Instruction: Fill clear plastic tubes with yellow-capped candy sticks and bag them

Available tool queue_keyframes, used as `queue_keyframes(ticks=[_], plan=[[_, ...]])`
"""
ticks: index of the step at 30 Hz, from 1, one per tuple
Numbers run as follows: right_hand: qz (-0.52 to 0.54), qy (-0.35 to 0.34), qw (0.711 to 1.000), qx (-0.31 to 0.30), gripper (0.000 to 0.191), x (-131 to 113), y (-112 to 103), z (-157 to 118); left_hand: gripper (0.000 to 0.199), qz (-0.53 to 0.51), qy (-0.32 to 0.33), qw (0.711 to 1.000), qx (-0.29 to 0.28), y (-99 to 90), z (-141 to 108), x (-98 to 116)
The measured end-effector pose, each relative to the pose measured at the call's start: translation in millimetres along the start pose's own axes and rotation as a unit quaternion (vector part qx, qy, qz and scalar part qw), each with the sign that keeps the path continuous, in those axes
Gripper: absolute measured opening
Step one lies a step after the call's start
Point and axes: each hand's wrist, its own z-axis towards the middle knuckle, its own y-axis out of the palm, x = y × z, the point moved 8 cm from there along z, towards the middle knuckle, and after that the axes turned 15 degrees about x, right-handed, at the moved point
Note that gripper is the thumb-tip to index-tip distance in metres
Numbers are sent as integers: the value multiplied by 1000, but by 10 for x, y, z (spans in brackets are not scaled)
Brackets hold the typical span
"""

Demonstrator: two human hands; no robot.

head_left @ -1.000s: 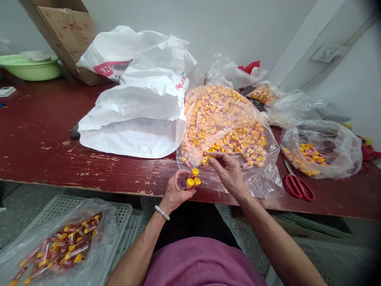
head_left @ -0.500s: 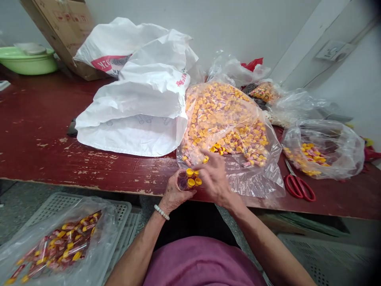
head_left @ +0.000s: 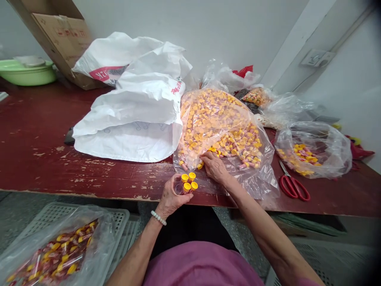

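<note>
My left hand point(head_left: 171, 198) is closed around a small bundle of clear tubes point(head_left: 178, 186), held just over the table's front edge. Several yellow caps point(head_left: 186, 177) stick up from the bundle, while the tubes at its left side show open round tops. At the mouth of a big clear plastic bag point(head_left: 269, 159), my right hand point(head_left: 214, 167) has its fingers closed on a small yellow-capped tube point(head_left: 201, 164). Heaped inside that bag are a great many yellow-capped tubes point(head_left: 220, 115) with reddish bodies. My right fingertips are partly hidden.
A white sack point(head_left: 127, 147) lies left of the big bag. To the right are red-handled scissors point(head_left: 293, 186) and a smaller clear bag point(head_left: 336, 159) of yellow-capped pieces. Below left, a bag of filled tubes point(head_left: 56, 254) rests on a plastic crate point(head_left: 122, 216). A green basin point(head_left: 26, 75) stands far left.
My right hand has moved from beside the bundle to the big bag's mouth and closed on a yellow-capped tube. My left hand keeps hold of the bundle. The view has shifted slightly.
</note>
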Motion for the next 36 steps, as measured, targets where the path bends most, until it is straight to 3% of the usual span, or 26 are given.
queue_keyframes(ticks=[5,10,13,15,17,19,23,26,30,34,36], plan=[[-7,-16,999,-39,30,-60,74,-41,54,20,4,1000,15,-13,9,-22],[-3,25,999,-35,34,23,-4,-47,55,1,-16,1000,12,5,2,-25],[55,111,992,41,28,-17,-264,-74,53,5,-13,1000,13,4,2,3],[170,186,961,114,22,-155,-464,-128,52,11,-11,1000,9,4,2,18],[281,216,922,153,19,-414,-582,-164,51,17,1,1000,3,3,3,38],[318,184,917,155,16,-725,-636,-142,46,20,22,1000,-4,4,3,71],[275,57,953,113,10,-1111,-645,-41,42,31,53,998,-6,1,4,115],[245,2,965,91,16,-1144,-706,-2,40,39,57,998,2,-8,1,117],[191,23,971,145,23,-1123,-922,4,36,37,57,998,6,-18,-5,109],[137,-24,988,63,22,-1252,-867,-10,34,40,73,996,12,-29,-10,143],[142,-7,988,65,20,-1103,-875,18,34,23,52,998,6,-15,-14,124]])
